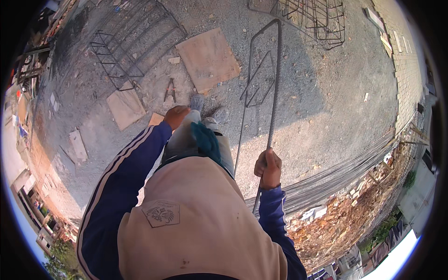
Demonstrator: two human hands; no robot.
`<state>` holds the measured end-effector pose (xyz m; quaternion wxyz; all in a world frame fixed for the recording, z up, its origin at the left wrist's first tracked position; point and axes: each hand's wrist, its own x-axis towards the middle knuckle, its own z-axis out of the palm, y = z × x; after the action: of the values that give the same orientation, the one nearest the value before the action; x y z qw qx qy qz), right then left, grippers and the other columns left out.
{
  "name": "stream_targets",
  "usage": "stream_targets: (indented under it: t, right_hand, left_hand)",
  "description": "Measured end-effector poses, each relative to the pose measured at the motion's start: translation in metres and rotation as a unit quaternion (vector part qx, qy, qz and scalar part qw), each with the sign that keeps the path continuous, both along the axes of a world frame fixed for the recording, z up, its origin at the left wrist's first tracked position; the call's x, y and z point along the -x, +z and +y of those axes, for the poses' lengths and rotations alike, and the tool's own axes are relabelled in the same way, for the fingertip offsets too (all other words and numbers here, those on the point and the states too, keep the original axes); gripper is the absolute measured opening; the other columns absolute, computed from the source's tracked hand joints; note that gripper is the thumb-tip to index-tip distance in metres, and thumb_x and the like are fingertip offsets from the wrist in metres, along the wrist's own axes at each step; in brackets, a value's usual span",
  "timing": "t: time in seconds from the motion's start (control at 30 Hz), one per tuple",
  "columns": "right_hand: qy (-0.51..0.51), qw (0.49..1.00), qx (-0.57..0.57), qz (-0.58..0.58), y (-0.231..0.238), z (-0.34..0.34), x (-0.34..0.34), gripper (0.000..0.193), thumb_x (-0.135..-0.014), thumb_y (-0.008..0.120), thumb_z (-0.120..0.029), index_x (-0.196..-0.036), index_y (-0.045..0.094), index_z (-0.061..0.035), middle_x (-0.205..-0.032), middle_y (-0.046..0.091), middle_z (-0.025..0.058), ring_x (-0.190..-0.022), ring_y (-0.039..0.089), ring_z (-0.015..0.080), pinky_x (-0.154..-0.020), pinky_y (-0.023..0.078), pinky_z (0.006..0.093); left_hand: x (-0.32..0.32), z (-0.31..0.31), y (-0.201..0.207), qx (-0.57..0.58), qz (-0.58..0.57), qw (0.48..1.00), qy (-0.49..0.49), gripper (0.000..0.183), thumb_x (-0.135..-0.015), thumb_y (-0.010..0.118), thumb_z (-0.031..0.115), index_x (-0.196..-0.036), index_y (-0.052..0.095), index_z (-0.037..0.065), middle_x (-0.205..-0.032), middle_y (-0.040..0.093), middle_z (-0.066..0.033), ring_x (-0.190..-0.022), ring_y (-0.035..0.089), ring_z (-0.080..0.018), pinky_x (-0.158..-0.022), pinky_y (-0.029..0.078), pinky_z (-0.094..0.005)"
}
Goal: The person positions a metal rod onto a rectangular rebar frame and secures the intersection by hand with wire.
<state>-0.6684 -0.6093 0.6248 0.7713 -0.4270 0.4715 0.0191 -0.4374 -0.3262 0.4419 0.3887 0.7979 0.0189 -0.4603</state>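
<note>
My right hand (269, 169) is closed around a long steel rebar rod (274, 95). The rod rises from my fist, bends near its far end and doubles back in a narrow loop. A second length (240, 142) runs down close to my right leg. Inside the loop is a small dark angular outline (260, 80); I cannot tell if it is bar or shadow. My left hand (176, 116) is at my left leg, its back showing and its fingers mostly hidden. Just beyond it, a pair of pincers (170, 90) with reddish parts lies on the ground.
Flat brown boards (208, 59) lie ahead and to the left. Rebar cages stand at the far left (116, 60) and far right (322, 21). A bundle of long straight bars (336, 170) lies at my right beside broken rubble (336, 214). A block wall (408, 70) bounds the right.
</note>
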Motion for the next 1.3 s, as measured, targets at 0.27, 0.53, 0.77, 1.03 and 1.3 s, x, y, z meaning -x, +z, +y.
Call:
stream_targets:
  t: [0.27,0.53,0.77,1.03,1.3]
  right_hand:
    - [0.033,0.999,0.018,0.02,0.009,-0.001,0.002,0.044,-0.1,0.046,-0.041,-0.068,0.044,-0.0104,-0.049,0.032,-0.0045,-0.038,0.028,0.0055,-0.035,0.021,0.022]
    - [0.005,0.996,0.082,0.021,0.057,-0.012,0.044,0.042,-0.1,0.048,-0.041,-0.07,0.045,-0.0109,-0.052,0.032,-0.007,-0.041,0.027,0.0022,-0.037,0.019,0.021]
    - [0.001,0.982,0.144,0.124,-0.107,-0.04,-0.014,0.043,-0.096,0.052,-0.047,-0.069,0.047,-0.0143,-0.05,0.034,-0.0058,-0.037,0.032,0.0055,-0.032,0.021,0.0249]
    - [0.112,0.985,-0.069,0.111,-0.118,-0.01,-0.084,0.044,-0.094,0.053,-0.048,-0.067,0.045,-0.0142,-0.048,0.032,-0.0049,-0.035,0.03,0.0082,-0.033,0.019,0.0273]
    - [0.386,0.918,0.086,-0.022,-0.065,0.049,-0.098,0.047,-0.095,0.054,-0.042,-0.069,0.054,-0.0031,-0.056,0.046,0.0024,-0.048,0.043,0.0105,-0.046,0.035,0.0297]
  left_hand:
    - [0.006,-0.126,-0.003,0.108,-0.025,0.993,-0.033,0.058,-0.092,0.049,0.049,-0.118,0.062,-0.001,-0.117,0.063,-0.0208,-0.111,0.059,-0.0312,-0.096,0.044,-0.037]
    - [0.003,-0.148,0.016,0.133,-0.075,0.984,-0.093,0.062,-0.09,0.052,0.054,-0.118,0.062,-0.002,-0.091,0.066,-0.0149,-0.082,0.062,-0.0235,-0.079,0.046,-0.0351]
    - [-0.002,-0.164,0.005,0.026,0.058,0.974,-0.218,0.06,-0.096,0.039,0.051,-0.11,0.064,-0.002,-0.111,0.062,-0.0253,-0.106,0.057,-0.0376,-0.095,0.041,-0.0437]
    - [0.004,-0.072,-0.058,0.0,0.002,0.999,-0.038,0.073,-0.094,0.034,0.065,-0.131,0.054,0.004,-0.112,0.06,-0.0154,-0.096,0.058,-0.0282,-0.083,0.044,-0.0403]
    - [0.026,0.055,-0.133,-0.07,-0.112,0.991,-0.014,0.071,-0.093,0.042,0.063,-0.132,0.05,0.003,-0.118,0.06,-0.0147,-0.094,0.058,-0.0272,-0.081,0.044,-0.0412]
